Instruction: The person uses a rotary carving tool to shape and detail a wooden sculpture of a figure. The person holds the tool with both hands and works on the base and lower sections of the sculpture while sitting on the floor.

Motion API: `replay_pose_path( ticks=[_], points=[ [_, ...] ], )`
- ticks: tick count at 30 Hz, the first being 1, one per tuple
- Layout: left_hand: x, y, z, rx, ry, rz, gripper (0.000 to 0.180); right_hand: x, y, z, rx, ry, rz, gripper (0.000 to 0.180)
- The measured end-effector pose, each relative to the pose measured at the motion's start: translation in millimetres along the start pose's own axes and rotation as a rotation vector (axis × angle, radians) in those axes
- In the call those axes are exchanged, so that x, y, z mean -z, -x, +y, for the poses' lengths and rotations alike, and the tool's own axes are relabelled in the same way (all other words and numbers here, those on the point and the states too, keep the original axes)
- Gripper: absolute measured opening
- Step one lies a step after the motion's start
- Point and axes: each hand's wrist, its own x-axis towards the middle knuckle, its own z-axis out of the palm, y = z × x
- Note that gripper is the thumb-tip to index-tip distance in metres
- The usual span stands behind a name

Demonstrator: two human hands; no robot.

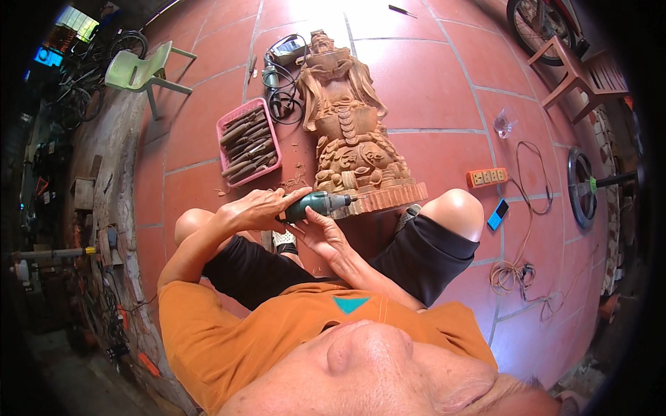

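A carved wooden statue (350,125) of a robed, bearded figure lies on the floor in front of me, its ridged base (388,198) towards me. Between both hands is a green and black die grinder (320,203), its grey nose and thin bit pointing right at the base's left part. Whether the bit touches the wood I cannot tell. My left hand (258,209) grips the grinder's rear from the left. From below, my right hand (325,238) holds its front, thumb against the body.
Left of the statue is a pink basket (279,149) of chisels, near a corded power tool (270,78). An orange power strip (487,177), blue phone (497,214) and loose cable (513,274) lie right. Chairs stand at left (139,69) and right (583,76). Wood shavings dot the tiles.
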Motion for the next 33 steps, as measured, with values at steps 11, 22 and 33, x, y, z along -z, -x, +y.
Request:
replay_pose_path(
  ticks=[11, 22, 33],
  points=[
    [0, 0, 1, -0.003, -0.015, -0.005, 0.103, 6, 0, 1, 0.002, -0.016, -0.007, 0.033],
    [1, 0, 1, 0.012, -0.026, -0.021, 0.105, -1, 2, 1, 0.008, -0.015, -0.005, 0.034],
    [5, 0, 5, 0.044, -0.006, -0.053, 0.108, -2, 3, 1, 0.009, -0.011, 0.007, 0.034]
  ],
)
